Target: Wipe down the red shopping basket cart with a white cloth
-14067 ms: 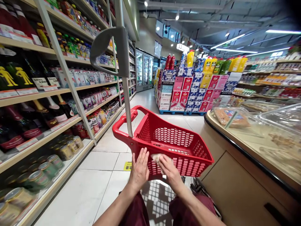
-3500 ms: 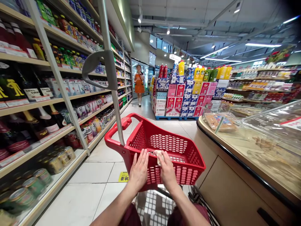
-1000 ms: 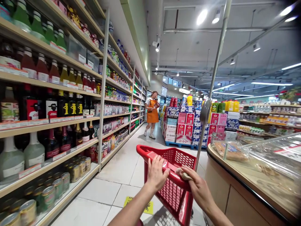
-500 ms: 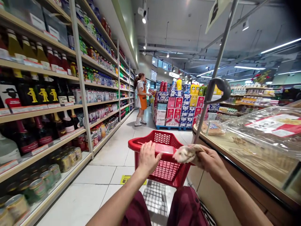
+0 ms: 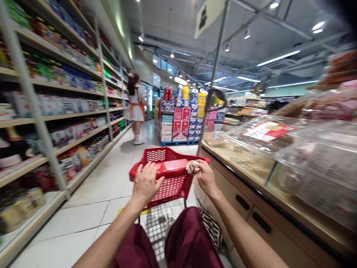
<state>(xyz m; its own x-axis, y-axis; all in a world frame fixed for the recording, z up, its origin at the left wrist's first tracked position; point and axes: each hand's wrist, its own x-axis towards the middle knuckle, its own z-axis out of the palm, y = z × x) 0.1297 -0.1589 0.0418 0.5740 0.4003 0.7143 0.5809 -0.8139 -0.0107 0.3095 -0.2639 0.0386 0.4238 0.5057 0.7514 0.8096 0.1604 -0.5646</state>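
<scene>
A red shopping cart (image 5: 167,188) with perforated sides stands right in front of my knees. My left hand (image 5: 145,182) lies on the left part of its handle bar (image 5: 175,165), fingers stretched over it and the thumb apart. At the handle's right end, my right hand (image 5: 205,175) is closed around a crumpled off-white cloth (image 5: 192,167) with brownish marks. The cloth is pressed against the red bar, and its rear part is hidden in my fingers.
Drink shelves (image 5: 69,115) line the left side. A wooden counter (image 5: 242,186) with a clear cover (image 5: 267,130) runs along the right, a metal pole (image 5: 214,70) at its near corner. Stacked drink boxes (image 5: 181,123) stand ahead. A person in an orange apron (image 5: 136,106) is in the aisle.
The cloth has moved along the handle and is now bunched smaller in my right hand. My view has turned right and the shelves slid left. The person ahead has turned away.
</scene>
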